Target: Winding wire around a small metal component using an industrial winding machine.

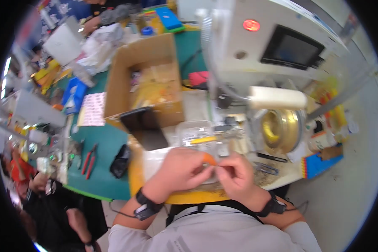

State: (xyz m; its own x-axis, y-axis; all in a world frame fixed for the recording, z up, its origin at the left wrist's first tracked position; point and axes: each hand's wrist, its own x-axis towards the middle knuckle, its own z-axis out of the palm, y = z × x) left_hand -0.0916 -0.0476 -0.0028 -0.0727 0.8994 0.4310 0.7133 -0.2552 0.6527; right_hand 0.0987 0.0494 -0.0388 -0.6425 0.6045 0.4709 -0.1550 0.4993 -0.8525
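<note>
Both of my hands meet low in front of me at the edge of the table. The fingers of my left hand (pixel 180 169) are closed in a pinch, with a bright orange piece (pixel 208 159) at the index finger; I cannot tell whether it is worn or held. Close against it, my right hand (pixel 238 175) pinches too, fingertips touching the left ones. Anything between the fingertips is too small and blurred to name. Just beyond them sits a clear plastic tray (pixel 184 133) of small pieces, with a yellow stick (pixel 203 140) across it.
Behind stands an open cardboard box (pixel 113 98) with a dark flat device (pixel 149 133) before it. Red-handled pliers (pixel 89 161) and a black pouch (pixel 120 161) lie left. A white machine (pixel 248 50) with a screen, and a gold wire spool (pixel 281 130), stand right. A person (pixel 59 214) is at lower left.
</note>
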